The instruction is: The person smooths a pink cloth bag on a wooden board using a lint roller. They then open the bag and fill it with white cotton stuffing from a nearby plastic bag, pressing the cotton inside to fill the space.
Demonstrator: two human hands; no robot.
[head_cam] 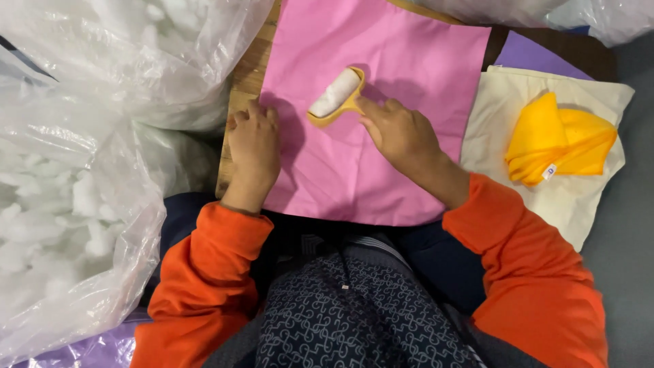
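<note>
A: What do the hands do now?

B: I see my right hand (pixel 398 129) closed on the yellow handle of the lint roller (pixel 337 95), which lies on the pink cloth (pixel 381 54), near its middle. My left hand (pixel 253 140) presses flat, fingers curled a little, on the left edge of the pink cloth and holds nothing.

A: And around the pink cloth?

B: To the right of it a folded yellow cloth (pixel 558 140) rests on a cream cloth (pixel 579 197). To the left are clear bags of white stuffing (pixel 68 197). The wooden bench (pixel 248 75) shows beside the left edge.

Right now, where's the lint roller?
Head view: the lint roller lies on the pink fabric, upper centre, its yellow handle held by the right hand.
</note>
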